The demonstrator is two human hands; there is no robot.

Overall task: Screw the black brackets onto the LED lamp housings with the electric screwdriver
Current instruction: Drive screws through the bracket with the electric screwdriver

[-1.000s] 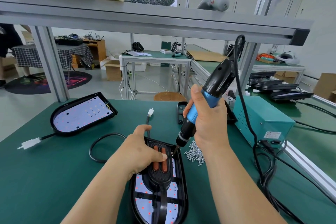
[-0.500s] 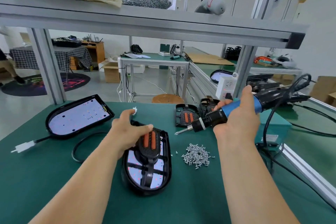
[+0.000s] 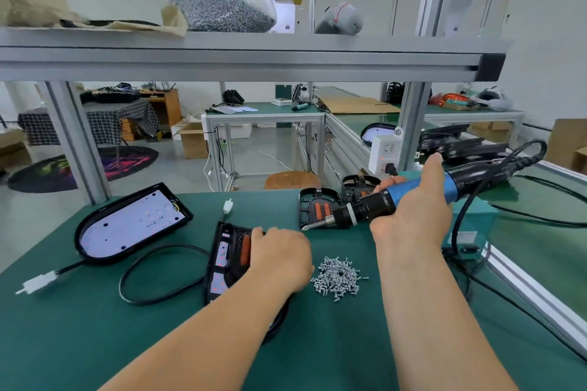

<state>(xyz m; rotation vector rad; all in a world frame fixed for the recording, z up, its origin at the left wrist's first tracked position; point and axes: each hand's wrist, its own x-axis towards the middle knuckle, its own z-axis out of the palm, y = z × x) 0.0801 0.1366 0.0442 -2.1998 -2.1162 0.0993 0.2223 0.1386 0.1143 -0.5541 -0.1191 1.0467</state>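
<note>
Fingers [image 3: 260,232] of the left hand [image 3: 282,259], largely hidden, grip the housing [image 3: 219,263].

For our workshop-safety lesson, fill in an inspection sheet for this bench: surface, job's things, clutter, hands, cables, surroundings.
Surface: green mat covers the bench.
Job's things: lamp under the left hand; second lamp at left, LED board up; brackets at the back; screws in a loose pile; screwdriver held level above the mat.
Clutter: bag of screws and brown paper on the shelf.
Hands: left hand holds the lamp; right hand grips the screwdriver.
Cables: black cable loops on the mat; screwdriver's cord hangs beside a teal box.
Surroundings: other benches, a stool.
</note>
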